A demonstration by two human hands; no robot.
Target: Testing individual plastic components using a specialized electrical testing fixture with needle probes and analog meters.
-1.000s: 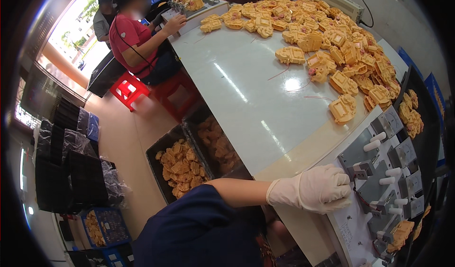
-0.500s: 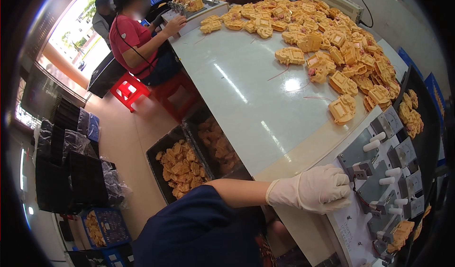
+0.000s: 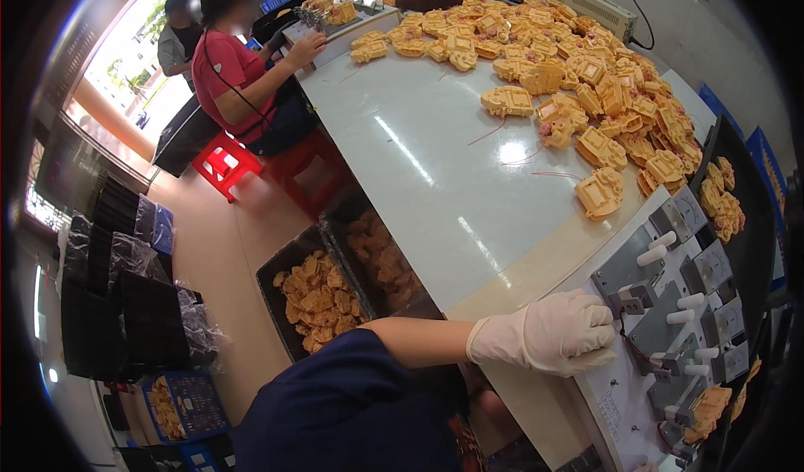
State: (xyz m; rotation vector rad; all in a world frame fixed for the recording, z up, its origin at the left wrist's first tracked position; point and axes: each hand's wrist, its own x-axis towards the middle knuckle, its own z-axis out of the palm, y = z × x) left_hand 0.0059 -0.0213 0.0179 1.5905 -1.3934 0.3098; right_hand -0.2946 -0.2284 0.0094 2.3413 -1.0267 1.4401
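A: Where's your grey metal clamp fixture with white cylindrical handles (image 3: 670,304)?

B: At the white table's (image 3: 435,179) near edge, on your right.

A: And your left hand (image 3: 548,334)?

B: White-gloved, fingers loosely curled, resting against the fixture's left edge, gripping nothing I can see. Your right hand is out of view.

A: Beyond it?

B: Yellow moulded plastic parts (image 3: 586,78) heaped across the table; more in black trays (image 3: 293,258) on the floor below. A person in a red shirt (image 3: 230,70) sits at the far end.

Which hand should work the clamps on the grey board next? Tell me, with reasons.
Probably the left. The gloved left hand rests on the edge of the board, right beside the nearest clamp. The right hand is out of view.
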